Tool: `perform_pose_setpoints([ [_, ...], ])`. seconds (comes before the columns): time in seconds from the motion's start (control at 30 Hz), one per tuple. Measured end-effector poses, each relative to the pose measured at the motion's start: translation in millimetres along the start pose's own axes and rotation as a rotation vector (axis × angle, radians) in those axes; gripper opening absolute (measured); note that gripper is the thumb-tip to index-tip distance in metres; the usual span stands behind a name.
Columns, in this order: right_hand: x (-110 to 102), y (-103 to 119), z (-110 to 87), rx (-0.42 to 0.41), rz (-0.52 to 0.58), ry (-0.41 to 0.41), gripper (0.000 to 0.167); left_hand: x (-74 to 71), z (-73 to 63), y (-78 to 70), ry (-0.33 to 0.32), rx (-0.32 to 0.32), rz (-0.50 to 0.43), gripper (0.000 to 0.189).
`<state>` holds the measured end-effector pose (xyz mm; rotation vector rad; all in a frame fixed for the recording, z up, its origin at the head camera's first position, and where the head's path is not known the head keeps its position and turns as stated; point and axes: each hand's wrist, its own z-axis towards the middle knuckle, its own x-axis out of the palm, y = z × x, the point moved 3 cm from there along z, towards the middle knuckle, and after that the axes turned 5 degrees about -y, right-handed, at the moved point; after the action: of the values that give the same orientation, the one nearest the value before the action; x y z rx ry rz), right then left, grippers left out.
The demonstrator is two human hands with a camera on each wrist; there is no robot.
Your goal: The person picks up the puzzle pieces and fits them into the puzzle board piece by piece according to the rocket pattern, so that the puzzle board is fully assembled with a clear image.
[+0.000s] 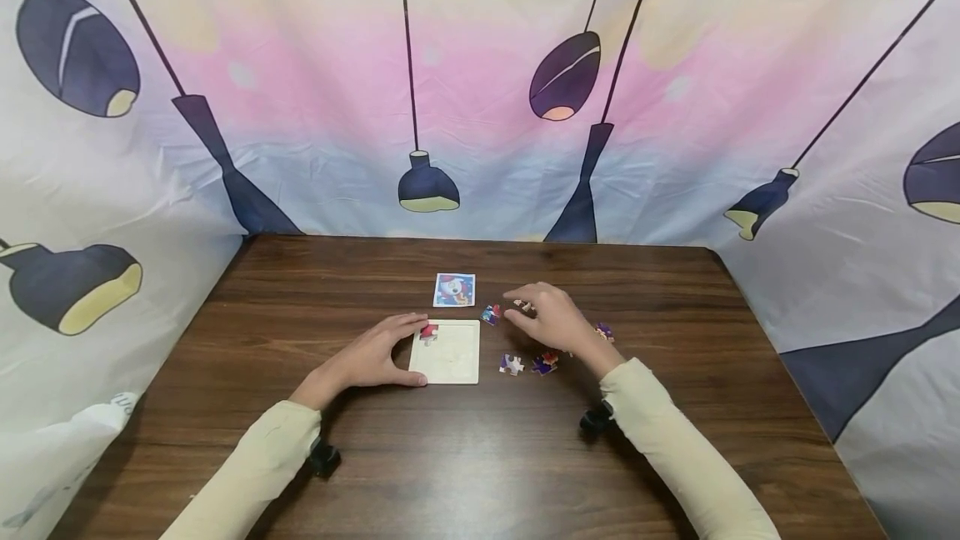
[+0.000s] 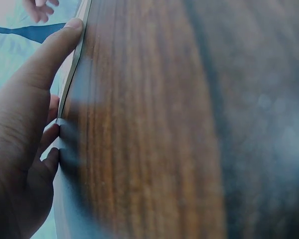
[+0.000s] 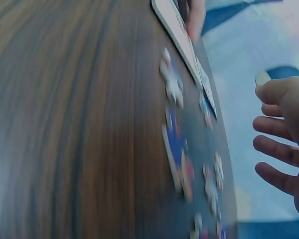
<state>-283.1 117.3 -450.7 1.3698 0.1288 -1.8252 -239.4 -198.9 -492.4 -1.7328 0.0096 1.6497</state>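
A square cream puzzle tray (image 1: 453, 354) lies on the table with one red and white jigsaw piece (image 1: 429, 333) in its upper left corner. My left hand (image 1: 378, 352) holds the tray by its left side, thumb at the near edge and fingers at the far corner; the left wrist view shows the thumb (image 2: 65, 42) on the rim. Above the loose pieces hovers my right hand (image 1: 553, 319), its fingers parted and loosely bent with nothing between them. A blue and red piece (image 1: 491, 314) lies left of its fingertips, and pale pieces (image 1: 522, 305) show partly beneath them.
A small square picture card (image 1: 454, 290) lies just beyond the tray. Nearer me are a white and purple piece (image 1: 512, 365) and overlapping red and purple pieces (image 1: 545, 363). Another purple piece (image 1: 604, 332) sits right of my right wrist. A printed cloth (image 1: 480, 90) hangs behind the table.
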Motion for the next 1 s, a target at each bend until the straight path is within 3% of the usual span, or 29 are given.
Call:
perform_pose_setpoints([
  [0.23,-17,-36,-20.4,0.068,0.003,-0.026,0.032,-0.2,0.5,-0.2,0.004,-0.006,-0.005,0.109],
  [0.43,-27,-54,-36.2,0.071,-0.012,-0.027,0.033,-0.4,0.7,-0.7,0.010,-0.004,-0.008,0.107],
  [0.77,-38,-74,-45.1,0.104,-0.028,-0.029,0.034,-2.1,0.2,-1.1,0.013,-0.009,-0.012,0.106],
  [1.0,-34,-76,-43.8,0.050,-0.054,0.036,0.038,-1.3,0.1,-1.9,0.009,-0.007,-0.016,0.106],
])
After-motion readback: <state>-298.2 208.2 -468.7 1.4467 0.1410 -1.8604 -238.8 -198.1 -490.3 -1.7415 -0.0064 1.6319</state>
